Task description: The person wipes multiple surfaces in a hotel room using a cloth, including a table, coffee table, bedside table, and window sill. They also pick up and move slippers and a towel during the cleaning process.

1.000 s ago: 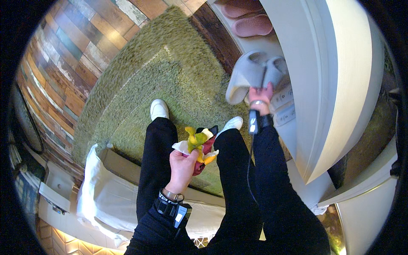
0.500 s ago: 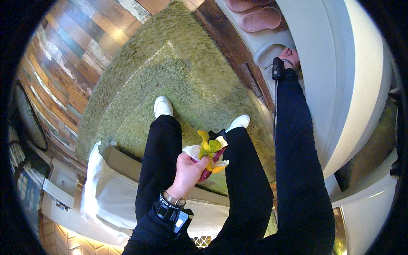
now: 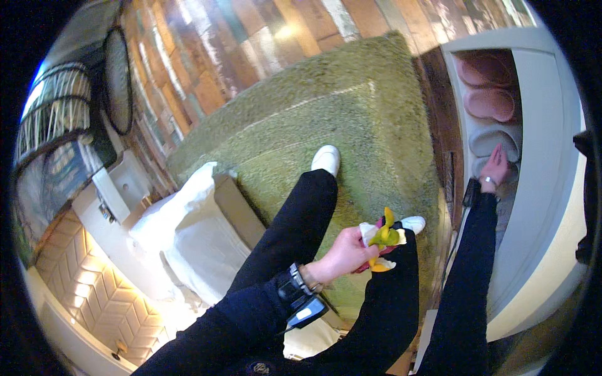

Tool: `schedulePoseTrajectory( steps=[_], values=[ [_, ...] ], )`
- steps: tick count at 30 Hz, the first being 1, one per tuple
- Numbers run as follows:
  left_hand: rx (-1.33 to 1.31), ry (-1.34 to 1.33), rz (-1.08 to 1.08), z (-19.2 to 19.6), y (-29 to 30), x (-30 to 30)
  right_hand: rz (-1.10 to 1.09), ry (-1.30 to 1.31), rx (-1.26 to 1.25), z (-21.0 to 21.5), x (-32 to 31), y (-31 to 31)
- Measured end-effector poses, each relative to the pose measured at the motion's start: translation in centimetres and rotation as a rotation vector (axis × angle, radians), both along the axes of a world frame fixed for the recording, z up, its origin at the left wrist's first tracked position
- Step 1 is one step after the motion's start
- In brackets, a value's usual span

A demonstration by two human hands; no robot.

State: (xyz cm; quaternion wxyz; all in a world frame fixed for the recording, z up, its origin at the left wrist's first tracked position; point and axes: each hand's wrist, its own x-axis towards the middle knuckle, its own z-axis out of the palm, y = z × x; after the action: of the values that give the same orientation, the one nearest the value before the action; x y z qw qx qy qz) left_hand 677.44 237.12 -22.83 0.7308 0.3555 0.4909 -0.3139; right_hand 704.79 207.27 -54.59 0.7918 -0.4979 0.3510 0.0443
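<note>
My left hand [image 3: 347, 255] is closed around a bundle of small, soft-looking pieces [image 3: 387, 237] in yellow, green, white and dark red. Their exact kind I cannot make out. The bundle is over my right thigh, close to the white shoe [image 3: 412, 224] on that foot. On the right, my right hand [image 3: 495, 168] reaches into a low white cabinet [image 3: 539, 94], its fingers stretched out over a pair of grey slippers [image 3: 490, 143]. Whether the fingertips press on the slipper is unclear. Two pink slippers [image 3: 489, 104] lie farther back in the same cabinet.
A green rug [image 3: 282, 150] spreads under my feet on a patchwork wood floor [image 3: 251, 37]. White cloth [image 3: 194, 244] drapes over a seat at the left. Beyond it stand a round dark-rimmed object [image 3: 118, 78] and a drum-like basket [image 3: 56, 109].
The view has turned, so the cabinet and slippers show more fully. My right hand stays by the grey slippers, its fingers now more stretched out. My left hand still holds the bundle.
</note>
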Motion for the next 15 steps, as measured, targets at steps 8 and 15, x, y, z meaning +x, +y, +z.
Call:
schedulePoseTrajectory(
  steps=[8, 15],
  values=[
    [0.007, -0.126, 0.068, 3.2, 1.3, -2.3, 1.149, 0.421, 0.406, 22.4, -16.6, 14.7],
    [0.141, -0.107, 0.110, 12.2, 4.0, -4.9, 1.691, 0.155, 0.442, 40.1, -18.5, 19.6]
  ],
)
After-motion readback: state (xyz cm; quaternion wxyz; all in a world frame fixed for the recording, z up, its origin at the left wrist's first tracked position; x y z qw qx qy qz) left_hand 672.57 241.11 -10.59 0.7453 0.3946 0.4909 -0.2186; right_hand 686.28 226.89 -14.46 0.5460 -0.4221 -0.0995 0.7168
